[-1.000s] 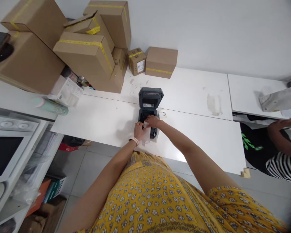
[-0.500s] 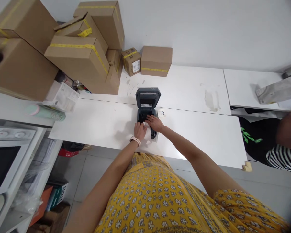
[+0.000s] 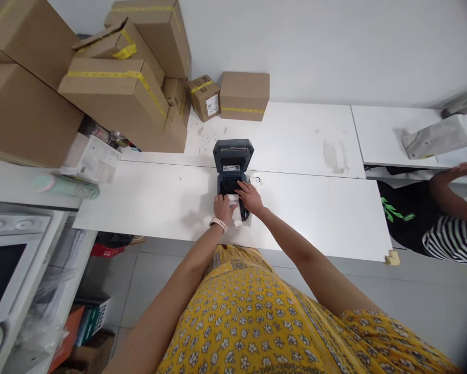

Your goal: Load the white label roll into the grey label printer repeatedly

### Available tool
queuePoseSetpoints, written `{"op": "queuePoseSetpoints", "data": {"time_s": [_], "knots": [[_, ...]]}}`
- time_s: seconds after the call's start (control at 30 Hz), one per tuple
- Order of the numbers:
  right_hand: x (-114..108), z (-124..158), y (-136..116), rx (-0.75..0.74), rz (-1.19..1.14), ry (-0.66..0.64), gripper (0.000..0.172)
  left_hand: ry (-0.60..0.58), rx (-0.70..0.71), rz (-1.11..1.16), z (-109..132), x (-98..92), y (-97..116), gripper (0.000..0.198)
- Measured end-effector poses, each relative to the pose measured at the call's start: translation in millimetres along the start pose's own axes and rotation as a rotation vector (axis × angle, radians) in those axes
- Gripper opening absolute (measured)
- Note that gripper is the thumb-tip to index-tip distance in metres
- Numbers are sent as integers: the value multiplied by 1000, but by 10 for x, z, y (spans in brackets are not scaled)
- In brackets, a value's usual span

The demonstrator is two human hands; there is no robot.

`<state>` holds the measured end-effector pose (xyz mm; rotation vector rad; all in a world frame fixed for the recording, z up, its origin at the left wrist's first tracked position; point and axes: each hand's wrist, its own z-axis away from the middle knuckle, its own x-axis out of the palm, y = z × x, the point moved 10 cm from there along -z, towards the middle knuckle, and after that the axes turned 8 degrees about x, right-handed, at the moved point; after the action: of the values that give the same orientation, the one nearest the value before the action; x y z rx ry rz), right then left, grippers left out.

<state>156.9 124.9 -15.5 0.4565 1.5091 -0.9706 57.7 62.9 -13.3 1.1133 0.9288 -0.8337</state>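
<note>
A dark grey label printer (image 3: 220,165) stands on the white table with its lid tipped up and back. White label paper (image 3: 233,198) lies across its front and hangs down in a strip. My left hand (image 3: 223,208), a pale watch on its wrist, grips the paper at the printer's front left. Over the printer's right side rests my right hand (image 3: 250,198), its fingers stretched toward the inside and apart. The hands partly cover the printer's lower half. Just right of the printer lies a small round white item (image 3: 257,179) with a dark curved mark.
Cardboard boxes (image 3: 101,93) with yellow tape are stacked at the back left. Two smaller ones, including a plain box (image 3: 244,93), stand behind the printer. A green bottle (image 3: 65,186) lies on the left. At the right, another person's arm (image 3: 457,195) shows beside a table (image 3: 322,218).
More white paper now shows between my hands, with my left thumb over it. My right hand has shifted only slightly. The other person's arm has moved; the view has shifted a little.
</note>
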Motion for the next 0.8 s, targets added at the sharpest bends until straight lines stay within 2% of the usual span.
{"op": "queuePoseSetpoints", "data": {"time_s": [0.2, 0.43, 0.8], "knots": [[-86, -10, 124, 168, -96, 54, 40, -12, 31, -13, 6, 11, 4, 36], [-64, -67, 89, 204, -82, 23, 42, -19, 28, 8, -4, 35, -13, 37], [40, 70, 50, 201, -123, -92, 71, -45, 47, 24, -17, 52, -25, 39]]}}
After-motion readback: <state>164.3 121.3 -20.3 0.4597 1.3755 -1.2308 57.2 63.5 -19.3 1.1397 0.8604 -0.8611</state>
